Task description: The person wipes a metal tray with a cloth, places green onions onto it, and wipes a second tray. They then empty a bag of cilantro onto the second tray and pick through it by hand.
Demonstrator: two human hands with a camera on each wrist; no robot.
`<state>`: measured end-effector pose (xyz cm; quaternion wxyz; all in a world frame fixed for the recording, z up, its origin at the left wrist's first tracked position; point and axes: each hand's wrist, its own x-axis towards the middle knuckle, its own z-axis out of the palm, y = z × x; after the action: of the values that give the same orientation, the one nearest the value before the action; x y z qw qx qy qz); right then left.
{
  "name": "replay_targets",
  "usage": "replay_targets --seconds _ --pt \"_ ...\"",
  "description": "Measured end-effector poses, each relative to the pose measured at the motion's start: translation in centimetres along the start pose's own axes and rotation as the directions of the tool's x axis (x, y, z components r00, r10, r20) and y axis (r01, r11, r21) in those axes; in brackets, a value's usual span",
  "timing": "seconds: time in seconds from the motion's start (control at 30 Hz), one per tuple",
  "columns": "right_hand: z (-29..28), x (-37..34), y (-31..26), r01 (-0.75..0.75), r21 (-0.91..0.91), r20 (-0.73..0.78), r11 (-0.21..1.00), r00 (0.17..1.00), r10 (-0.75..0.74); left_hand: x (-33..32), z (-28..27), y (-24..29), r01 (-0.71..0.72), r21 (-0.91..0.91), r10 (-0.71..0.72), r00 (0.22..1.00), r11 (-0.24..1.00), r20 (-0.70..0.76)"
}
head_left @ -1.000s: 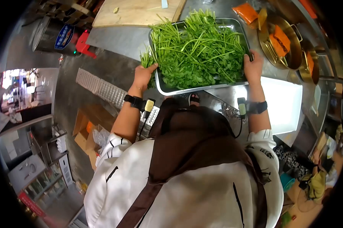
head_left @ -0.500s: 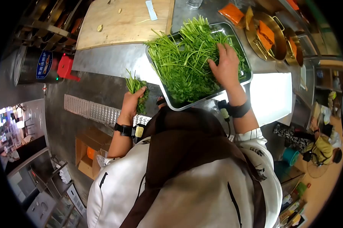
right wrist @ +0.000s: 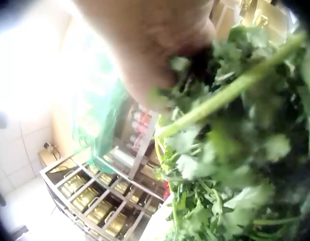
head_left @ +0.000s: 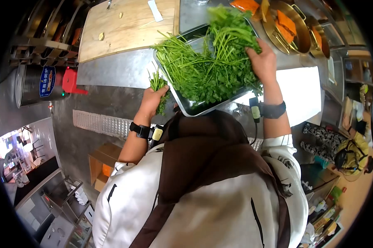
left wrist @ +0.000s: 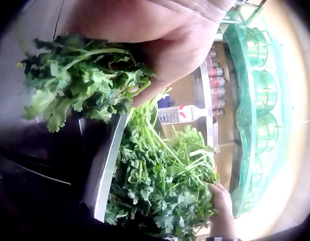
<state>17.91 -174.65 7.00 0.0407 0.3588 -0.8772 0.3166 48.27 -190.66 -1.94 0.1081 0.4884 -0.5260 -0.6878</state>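
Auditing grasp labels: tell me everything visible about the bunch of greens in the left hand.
The bunch of greens looks like a leafy herb: ruffled, lobed green leaves on slim, paler stems. The left hand grips it partway along, hiding any tie. In the head view, stem ends point away from the person and leaves toward the body. It sits outside the tray, beside its left wall; whether they touch is unclear.

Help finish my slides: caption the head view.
Herbs in the right grip over the tray, a bunch in the left grip beside it.
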Motion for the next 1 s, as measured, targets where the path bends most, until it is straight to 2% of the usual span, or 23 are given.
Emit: replay_targets --seconds 0.03,0.07,0.13,0.17,0.2,0.27,0.33,0.37,0.4,0.43,0.5,0.53,0.6,0.63,0.67,0.7,0.73,0.77,0.8,0.87,0.9,0.93,1.0 --pt "-0.3 0.4 0.8 -0.085 0.132 -0.062 0.988 0.994 0.094 -0.1 0.1 0.1 -0.004 0.003 0.004 1.000 1.000 -0.009" --pt "-0.7 0.8 1.3 -0.092 0.132 -0.063 0.987 0.993 0.101 0.0 0.1 0.1 -0.001 0.008 0.001 1.000 1.000 -0.006" --pt "-1.2 1.6 2.2 -0.184 0.367 0.094 0.912 0.983 0.160 0.5 -0.2 -0.2 0.071 0.025 -0.072 0.997 0.997 0.024" --pt "-0.9 2.0 3.6 -0.345 0.233 0.264 0.909 0.922 0.282 0.8 -0.2 -0.6 0.031 0.031 -0.031 0.999 0.999 0.026" --pt "-0.7 1.7 4.6 -0.350 0.235 0.263 0.907 0.921 0.287 0.7 -0.2 -0.6 0.031 0.037 -0.032 0.999 0.999 0.029" --pt "-0.3 1.8 6.1 -0.305 -0.013 0.366 0.952 0.885 0.289 0.4 0.1 0.0 0.005 0.031 -0.005 1.000 1.000 -0.023" --pt "0.1 1.4 7.4 -0.373 0.025 0.341 0.928 0.876 0.342 -0.2 0.2 0.5 0.020 0.038 -0.019 0.999 0.999 -0.030" --pt "0.3 1.2 7.0 -0.534 0.347 0.385 0.771 0.831 0.402 -0.3 0.0 0.8 0.031 0.050 -0.029 0.999 0.998 -0.039" --pt "0.3 1.1 6.6 -0.618 0.613 0.444 0.493 0.785 0.433 -0.1 -0.1 0.7 0.028 0.056 -0.027 0.999 0.998 -0.033" --pt "0.0 1.0 6.2 -0.616 0.617 0.439 0.490 0.786 0.436 0.2 -0.2 0.4 0.047 0.054 -0.045 0.998 0.997 -0.043" --pt "-1.3 1.0 4.6 -0.631 0.694 0.509 0.346 0.770 0.384 0.3 0.0 0.3 0.054 0.031 -0.052 0.997 0.998 -0.048" --pt "-1.0 1.0 5.1 -0.633 0.694 0.509 0.343 0.768 0.388 0.3 0.0 0.3 0.056 0.035 -0.055 0.997 0.998 -0.046" --pt "-0.7 1.3 4.4 -0.611 0.787 0.583 0.086 0.782 0.220 0.0 0.2 0.9 0.051 0.044 -0.050 0.998 0.998 -0.035" --pt "-2.6 1.2 3.0 -0.662 0.721 0.605 0.207 0.746 0.279 0.1 0.2 0.8 0.053 0.047 -0.051 0.998 0.998 -0.031" --pt "-1.5 1.3 5.1 -0.661 0.721 0.602 0.207 0.746 0.284 0.3 0.1 0.5 0.048 0.059 -0.046 0.998 0.997 -0.044" --pt "0.8 1.8 8.5 -0.569 0.543 0.482 0.618 0.814 0.325 0.4 0.1 0.4 0.042 0.069 -0.038 0.998 0.997 -0.058" --pt "1.9 2.2 10.4 -0.391 0.224 0.358 0.893 0.885 0.297 0.4 0.2 0.5 0.037 0.068 -0.034 0.998 0.997 -0.054" --pt "1.4 1.7 9.5 -0.334 0.193 0.224 0.923 0.930 0.290 0.2 0.2 0.7 0.051 0.053 -0.048 0.997 0.997 -0.056" --pt "0.8 1.7 9.0 -0.331 0.190 0.221 0.924 0.932 0.288 0.0 0.3 0.8 0.067 0.037 -0.064 0.996 0.997 -0.059" --pt "0.0 1.4 8.5 -0.335 0.030 0.228 0.942 0.920 0.319 0.2 0.3 0.3 0.045 0.049 -0.042 0.997 0.998 -0.064" --pt "0.3 0.9 8.4 -0.269 0.064 0.170 0.961 0.952 0.255 0.0 0.5 0.4 0.042 0.043 -0.039 0.997 0.998 -0.067" --pt "0.1 0.7 8.1 -0.270 0.064 0.165 0.961 0.952 0.257 0.0 0.5 0.6 0.036 0.038 -0.034 0.997 0.999 -0.071" --pt "-0.7 0.2 6.9 -0.154 -0.087 -0.010 0.984 0.988 0.154 -0.2 0.5 0.7 0.037 0.033 -0.035 0.997 0.999 -0.072"
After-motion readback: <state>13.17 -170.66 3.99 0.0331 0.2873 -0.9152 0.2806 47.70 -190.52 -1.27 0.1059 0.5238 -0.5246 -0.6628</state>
